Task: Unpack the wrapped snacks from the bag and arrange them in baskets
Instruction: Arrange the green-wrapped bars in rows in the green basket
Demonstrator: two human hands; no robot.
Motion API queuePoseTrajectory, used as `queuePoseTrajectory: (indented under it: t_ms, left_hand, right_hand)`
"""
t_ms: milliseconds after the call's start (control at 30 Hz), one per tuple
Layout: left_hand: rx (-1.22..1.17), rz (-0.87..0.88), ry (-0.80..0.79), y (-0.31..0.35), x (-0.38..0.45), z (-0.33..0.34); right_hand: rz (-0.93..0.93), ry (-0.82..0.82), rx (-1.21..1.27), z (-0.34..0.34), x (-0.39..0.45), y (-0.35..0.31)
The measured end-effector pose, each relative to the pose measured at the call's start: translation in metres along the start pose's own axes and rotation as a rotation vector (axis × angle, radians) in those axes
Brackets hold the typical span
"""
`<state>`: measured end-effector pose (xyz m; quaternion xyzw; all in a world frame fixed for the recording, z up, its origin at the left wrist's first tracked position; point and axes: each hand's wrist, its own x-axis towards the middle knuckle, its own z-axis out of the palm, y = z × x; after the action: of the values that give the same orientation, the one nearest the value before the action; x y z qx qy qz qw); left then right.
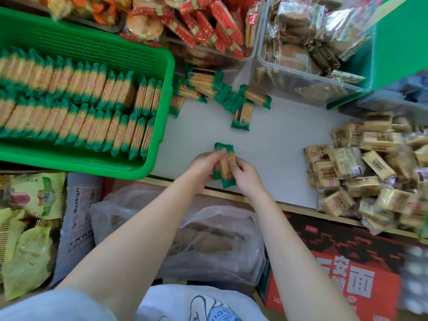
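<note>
Fingers of both hands curl round a small stack of green-and-yellow packs (225, 164), held just above the near edge of the white shelf (278, 144). The left hand (203, 166) grips the stack from the left, its fingertips (220, 152) lying over the top pack near its far end. The right hand (246, 176) holds the right side, fingers bent and pressed against the wrappers, thumb tucked near the lower end. How many packs are in the stack I cannot tell; at least two green ends show at its near side.

Left of the hands sits a green basket (159, 144), filled with two long rows of the same packs standing on edge. Farther back on the shelf lies a loose pile of such packs (222, 93), some touching the basket's right wall. To the right is a heap of tan packs (370, 174). Far right stands a clear bin (308, 82) of brown snacks, with red packs (208, 26) to its left. Below the arms lies a crumpled clear bag (208, 239), and a red box (335, 288) sits near right.
</note>
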<state>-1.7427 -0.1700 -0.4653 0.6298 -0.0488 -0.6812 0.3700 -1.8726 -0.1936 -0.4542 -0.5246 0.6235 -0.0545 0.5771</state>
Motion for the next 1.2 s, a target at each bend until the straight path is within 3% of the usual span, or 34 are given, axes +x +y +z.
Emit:
queuePoseTrajectory:
  t_ms: [133,333,667,733,833,900,1067,1200]
  left_hand:
    - [0.01,0.056,0.091,0.004,0.012,0.002]
    - [-0.098,0.094,0.085,0.024,0.042,-0.015]
    - [-0.132,0.04,0.071,0.031,0.067,-0.022]
    - [-0.117,0.022,0.057,0.029,0.068,-0.025]
    - [-0.104,0.019,0.01,0.028,0.066,-0.029]
    - [-0.102,0.035,-0.021,0.029,0.065,-0.03]
    - [-0.085,0.052,-0.111,0.032,0.06,-0.031]
    - [-0.078,0.038,-0.061,0.031,0.062,-0.03]
  right_hand:
    - [-0.019,-0.002,0.082,-0.004,0.007,-0.009]
    - [0.026,0.362,0.008,-0.05,0.075,-0.021]
    - [0.017,0.429,-0.392,-0.033,0.132,-0.051]
    - [0.039,0.402,-0.363,-0.036,0.124,-0.043]
    - [0.059,0.352,-0.112,-0.037,0.091,-0.026]
    - [-0.027,0.319,-0.01,-0.029,0.062,-0.021]
    - [-0.209,0.158,-0.06,-0.008,0.041,-0.028]
    - [-0.242,0.406,-0.098,-0.031,0.078,-0.043]
